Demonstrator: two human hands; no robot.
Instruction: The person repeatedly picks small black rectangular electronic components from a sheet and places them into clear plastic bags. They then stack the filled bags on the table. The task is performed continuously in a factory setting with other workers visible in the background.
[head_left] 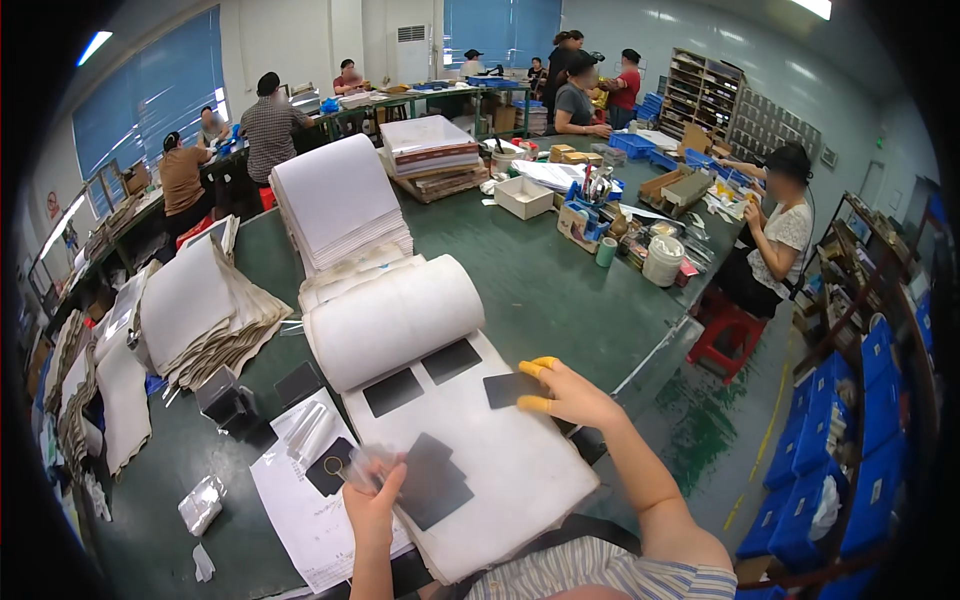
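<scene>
My right hand (575, 395), with yellow finger cots on its fingertips, pinches the edge of a dark grey rectangular card (508, 390) over a large white sheet (520, 460). Two similar dark cards lie side by side near the sheet's rolled-back upper part (400, 325). My left hand (374, 508) is closed on a blurred clear plastic piece (372, 468). Beside its fingers are several overlapping dark cards (435, 482); whether this hand holds them too I cannot tell. A dark square piece with a ring-shaped mark (328, 468) lies left of that hand.
Printed paper (285, 500) and a clear plastic packet (203, 505) lie at left. Dark blocks (228, 400) and wavy sheet stacks (205, 310) stand beyond. A white bucket (663, 260), tools and boxes occupy the far right. A person (785, 230) sits at the table's right side.
</scene>
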